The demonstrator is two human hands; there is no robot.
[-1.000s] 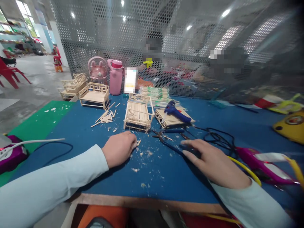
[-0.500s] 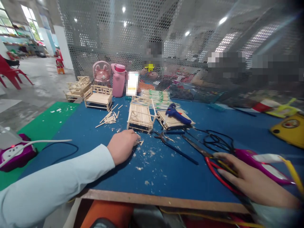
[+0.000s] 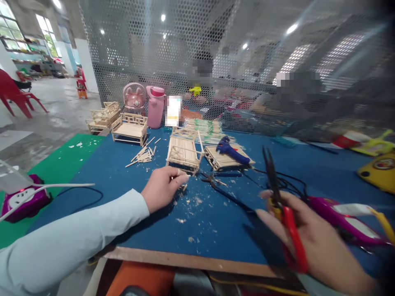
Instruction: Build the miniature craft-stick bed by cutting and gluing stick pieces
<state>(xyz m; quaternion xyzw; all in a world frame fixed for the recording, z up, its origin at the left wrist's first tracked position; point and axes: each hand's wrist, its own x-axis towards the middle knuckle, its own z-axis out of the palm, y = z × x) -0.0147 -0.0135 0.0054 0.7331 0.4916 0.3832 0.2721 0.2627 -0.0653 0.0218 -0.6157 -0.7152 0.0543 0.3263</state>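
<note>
One pair of scissors in right hand

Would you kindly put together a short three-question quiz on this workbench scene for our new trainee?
1. True or false: the right hand holds the red-handled scissors lifted, blades pointing up.
2. What lies on the flat stick panel? A) glue gun B) pink bottle C) power strip
3. Fill in: the left hand pinches a small wooden ____ on the blue mat.

Key:
1. True.
2. A, the blue glue gun.
3. Stick; the small wooden stick lies just in front of the miniature bed frame.
</note>
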